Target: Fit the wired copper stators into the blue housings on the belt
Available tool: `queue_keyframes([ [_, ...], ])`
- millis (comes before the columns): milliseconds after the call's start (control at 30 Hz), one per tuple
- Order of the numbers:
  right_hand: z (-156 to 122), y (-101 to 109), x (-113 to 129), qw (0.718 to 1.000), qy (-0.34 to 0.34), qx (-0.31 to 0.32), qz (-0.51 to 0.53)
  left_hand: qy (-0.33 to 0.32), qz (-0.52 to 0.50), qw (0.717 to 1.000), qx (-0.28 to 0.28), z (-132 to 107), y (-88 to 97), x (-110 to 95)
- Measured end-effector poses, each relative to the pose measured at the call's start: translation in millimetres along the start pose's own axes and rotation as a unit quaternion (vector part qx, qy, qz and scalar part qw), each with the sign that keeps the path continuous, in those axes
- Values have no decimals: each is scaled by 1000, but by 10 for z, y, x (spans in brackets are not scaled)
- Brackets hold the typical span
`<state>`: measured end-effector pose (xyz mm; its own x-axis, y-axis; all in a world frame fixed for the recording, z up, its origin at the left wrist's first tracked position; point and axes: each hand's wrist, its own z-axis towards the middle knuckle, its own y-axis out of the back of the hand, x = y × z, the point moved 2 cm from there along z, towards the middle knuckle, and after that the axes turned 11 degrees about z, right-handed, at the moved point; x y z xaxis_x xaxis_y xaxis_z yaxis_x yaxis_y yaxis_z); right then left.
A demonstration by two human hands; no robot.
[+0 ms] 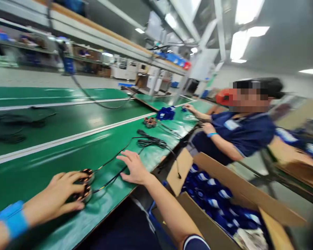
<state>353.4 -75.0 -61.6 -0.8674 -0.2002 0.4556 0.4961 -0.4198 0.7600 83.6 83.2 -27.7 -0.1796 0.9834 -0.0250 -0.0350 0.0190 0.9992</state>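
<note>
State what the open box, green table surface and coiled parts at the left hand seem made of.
Open box: likely cardboard; matte brown, folded flaps.
Green table surface: perhaps rubber or vinyl; glossy reflections.
Coiled parts: probably copper wire on metal; coppery windings, shiny grey rims.

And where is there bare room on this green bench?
Bare green surface lies between the left hand and the white strip beyond it, with a smaller patch between the copper windings and the near edge. Crowded: around the right hand, by the black cable, and farther along at the blue parts.
</note>
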Motion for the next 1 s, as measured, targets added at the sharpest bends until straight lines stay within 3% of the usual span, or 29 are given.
queue_keyframes([
  [67,217,-97,37,999,24,43,-5,5,-24,995,93,-19,107,-44],
  [100,347,-157,38,997,29,73,-10,19,-28,994,99,-5,148,-40],
  [200,717,-325,1,985,22,166,-40,74,-5,995,72,53,178,42],
  [300,954,-413,-88,976,9,203,-76,123,18,991,46,84,127,191],
  [500,1062,-513,-290,969,10,217,-115,133,-8,990,44,116,51,472],
  [667,1013,-510,-352,967,-4,245,-64,126,-26,991,48,114,15,533],
  [767,933,-383,-380,972,-27,232,18,113,-8,993,-11,24,159,430],
  [867,898,-182,-412,964,-54,198,167,110,-3,989,-95,-105,340,136],
  [933,994,-63,-431,958,-63,173,222,98,-39,990,-96,-132,285,-155],
  [1000,1234,-20,-442,964,-52,172,196,66,-71,994,-52,-74,10,-461],
])
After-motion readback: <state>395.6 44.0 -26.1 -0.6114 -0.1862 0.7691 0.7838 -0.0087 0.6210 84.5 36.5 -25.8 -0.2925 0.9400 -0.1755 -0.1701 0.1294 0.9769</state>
